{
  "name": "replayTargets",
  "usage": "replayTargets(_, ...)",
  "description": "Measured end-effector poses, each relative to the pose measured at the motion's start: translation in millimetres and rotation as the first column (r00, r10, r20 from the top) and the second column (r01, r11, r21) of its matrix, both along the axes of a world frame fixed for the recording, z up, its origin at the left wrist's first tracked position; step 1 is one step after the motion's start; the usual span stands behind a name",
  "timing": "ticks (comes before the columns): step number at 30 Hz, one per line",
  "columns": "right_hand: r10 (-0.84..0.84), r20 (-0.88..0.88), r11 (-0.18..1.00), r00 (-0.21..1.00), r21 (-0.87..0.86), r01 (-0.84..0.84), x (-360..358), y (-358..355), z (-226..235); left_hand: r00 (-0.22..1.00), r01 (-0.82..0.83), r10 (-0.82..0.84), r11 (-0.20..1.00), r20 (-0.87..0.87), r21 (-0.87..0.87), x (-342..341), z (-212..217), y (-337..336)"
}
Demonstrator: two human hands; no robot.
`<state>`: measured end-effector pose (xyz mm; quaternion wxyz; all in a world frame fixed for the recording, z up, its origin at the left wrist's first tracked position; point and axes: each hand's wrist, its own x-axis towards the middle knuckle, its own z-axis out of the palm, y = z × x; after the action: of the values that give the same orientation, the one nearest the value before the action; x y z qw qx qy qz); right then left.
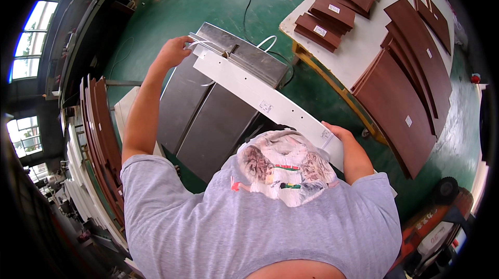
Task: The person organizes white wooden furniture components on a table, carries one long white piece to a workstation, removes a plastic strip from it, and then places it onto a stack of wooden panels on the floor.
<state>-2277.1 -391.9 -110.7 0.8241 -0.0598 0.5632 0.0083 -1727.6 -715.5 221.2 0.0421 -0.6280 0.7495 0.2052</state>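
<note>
A long white panel [249, 84] with small dark holes and a paper label lies slantwise across a grey metal machine table [179, 89]. It rests along a metal guide [244, 53] on the far side. My left hand [174, 52] is at the panel's far left end, fingers curled and pinching a thin white strip [204, 44] that arcs over the guide. At the near right end, my right hand [339, 132] grips the panel's edge; the fingers beneath are hidden. Another white strip loop [268, 43] sticks up behind the guide.
On the right, a pale worktable [358, 53] bears stacked brown panels [397, 99]. More brown boards [99, 123] lean on the left. An orange pallet truck [423, 224] stands at lower right. A cable [245, 16] trails across the green floor.
</note>
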Motion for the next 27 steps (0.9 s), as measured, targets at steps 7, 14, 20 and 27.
replayTargets(7, 0.050, -0.019, 0.998, 0.999, -0.028, -0.051, 5, -2, -2, 0.999, -0.049, 0.049, 0.994, 0.003, 0.101, 30, -63, 23)
replayTargets(14, 0.002, -0.024, 0.999, 1.000, -0.039, -0.003, -9, 9, 0, 0.994, -0.109, 0.110, 0.990, -0.015, 0.093, 18, -147, 60)
replayTargets(20, 0.013, -0.074, 1.000, 0.997, -0.019, -0.015, -16, 13, -5, 0.972, -0.073, 0.146, 0.934, -0.186, 0.351, 8, -214, 161)
replayTargets(27, 0.090, -0.113, 0.995, 0.990, -0.041, -0.095, -7, 6, 1, 0.910, -0.173, 0.376, 0.729, -0.176, 0.662, -5, -292, 343)
